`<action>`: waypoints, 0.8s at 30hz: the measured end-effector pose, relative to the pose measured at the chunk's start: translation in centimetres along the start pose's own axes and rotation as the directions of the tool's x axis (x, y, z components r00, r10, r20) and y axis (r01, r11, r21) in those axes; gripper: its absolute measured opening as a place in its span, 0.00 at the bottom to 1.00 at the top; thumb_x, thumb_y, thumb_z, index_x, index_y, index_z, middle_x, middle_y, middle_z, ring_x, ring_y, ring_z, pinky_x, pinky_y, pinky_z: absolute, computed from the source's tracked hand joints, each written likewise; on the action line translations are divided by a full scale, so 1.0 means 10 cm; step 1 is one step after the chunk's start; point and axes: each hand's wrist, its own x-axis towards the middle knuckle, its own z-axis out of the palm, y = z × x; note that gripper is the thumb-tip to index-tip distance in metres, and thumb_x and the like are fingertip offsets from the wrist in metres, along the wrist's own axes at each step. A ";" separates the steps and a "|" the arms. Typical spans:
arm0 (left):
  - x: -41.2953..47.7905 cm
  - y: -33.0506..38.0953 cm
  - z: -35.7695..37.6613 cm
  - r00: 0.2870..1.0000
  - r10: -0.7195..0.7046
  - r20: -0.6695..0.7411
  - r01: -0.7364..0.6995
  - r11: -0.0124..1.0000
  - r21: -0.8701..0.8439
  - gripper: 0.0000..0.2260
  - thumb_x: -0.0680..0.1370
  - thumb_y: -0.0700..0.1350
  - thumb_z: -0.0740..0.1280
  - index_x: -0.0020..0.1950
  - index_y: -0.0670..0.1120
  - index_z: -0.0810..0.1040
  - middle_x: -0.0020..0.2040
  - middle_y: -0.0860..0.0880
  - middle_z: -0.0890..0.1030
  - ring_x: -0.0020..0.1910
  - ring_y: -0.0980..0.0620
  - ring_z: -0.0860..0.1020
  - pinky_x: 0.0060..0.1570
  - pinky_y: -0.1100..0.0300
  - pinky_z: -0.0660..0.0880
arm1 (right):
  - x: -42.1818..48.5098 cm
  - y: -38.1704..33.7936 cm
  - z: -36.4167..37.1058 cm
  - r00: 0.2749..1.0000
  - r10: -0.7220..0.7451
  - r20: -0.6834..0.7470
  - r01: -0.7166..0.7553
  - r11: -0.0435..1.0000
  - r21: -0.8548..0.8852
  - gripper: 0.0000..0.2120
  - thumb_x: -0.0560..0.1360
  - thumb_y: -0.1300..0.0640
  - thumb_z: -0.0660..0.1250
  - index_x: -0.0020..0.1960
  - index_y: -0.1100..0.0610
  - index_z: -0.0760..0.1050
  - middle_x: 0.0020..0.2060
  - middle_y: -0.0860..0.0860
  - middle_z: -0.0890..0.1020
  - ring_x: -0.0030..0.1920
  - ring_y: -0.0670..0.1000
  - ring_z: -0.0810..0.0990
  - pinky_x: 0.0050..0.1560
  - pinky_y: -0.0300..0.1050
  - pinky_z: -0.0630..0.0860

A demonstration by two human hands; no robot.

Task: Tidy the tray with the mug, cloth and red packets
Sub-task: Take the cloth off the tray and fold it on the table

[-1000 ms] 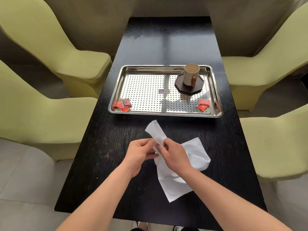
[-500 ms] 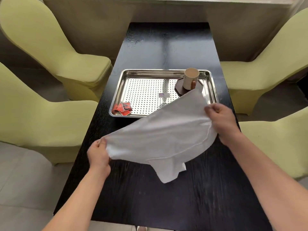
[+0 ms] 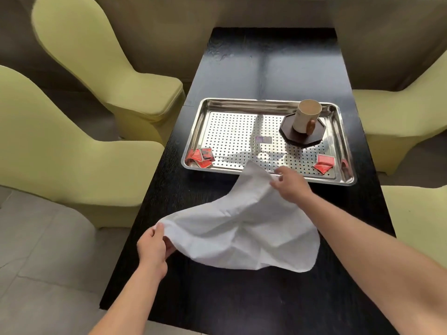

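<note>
The left hand (image 3: 153,247) pinches one corner of the white cloth (image 3: 242,226) near the table (image 3: 242,298)'s left edge; the right hand (image 3: 290,184) pinches another above the tray (image 3: 266,100)'s near rim. The mug (image 3: 306,116) stands on a coaster (image 3: 302,135) in the tray's far right corner, red packets (image 3: 200,157) in both near corners

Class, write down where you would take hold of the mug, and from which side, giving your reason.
Take the brown handle, coming from the near side: the mug stands upright on its coaster with the handle turned towards the person. The right hand is nearer.
</note>
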 end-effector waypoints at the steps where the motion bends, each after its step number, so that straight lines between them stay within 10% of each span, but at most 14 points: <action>1: 0.01 -0.02 0.00 1.000 -0.008 0.021 0.008 1.000 0.005 0.09 0.83 0.48 0.62 0.51 0.47 0.80 0.50 0.42 0.84 0.50 0.43 0.83 0.39 0.51 0.80 | -0.03 0.08 0.06 1.000 0.021 0.011 -0.021 1.000 0.006 0.23 0.78 0.50 0.69 0.70 0.55 0.72 0.63 0.56 0.80 0.61 0.59 0.79 0.61 0.53 0.75; 12: -0.13 -0.44 0.09 0.972 -0.205 0.110 0.188 0.971 0.151 0.06 0.79 0.44 0.69 0.55 0.50 0.79 0.51 0.47 0.85 0.49 0.43 0.84 0.36 0.51 0.81 | -0.91 1.36 0.22 0.947 0.318 -0.048 -0.318 0.948 0.015 0.35 0.74 0.35 0.67 0.73 0.55 0.69 0.62 0.51 0.80 0.59 0.53 0.80 0.50 0.50 0.76; 19: -0.19 -0.43 0.14 0.983 -0.179 0.050 0.167 0.970 0.177 0.07 0.80 0.37 0.65 0.50 0.50 0.77 0.51 0.45 0.83 0.48 0.41 0.83 0.32 0.51 0.81 | -1.04 1.41 0.41 0.932 0.361 -0.006 -0.343 0.891 0.296 0.05 0.76 0.53 0.69 0.45 0.54 0.80 0.40 0.51 0.83 0.41 0.51 0.80 0.42 0.51 0.78; 24: -0.20 -0.44 0.00 0.989 -0.147 -0.008 0.146 0.982 0.119 0.06 0.80 0.38 0.66 0.54 0.47 0.77 0.53 0.44 0.82 0.50 0.40 0.82 0.39 0.47 0.81 | -0.82 1.35 0.15 0.952 0.294 -0.091 -0.254 0.917 0.308 0.08 0.76 0.55 0.67 0.39 0.54 0.79 0.35 0.52 0.81 0.39 0.53 0.79 0.37 0.49 0.72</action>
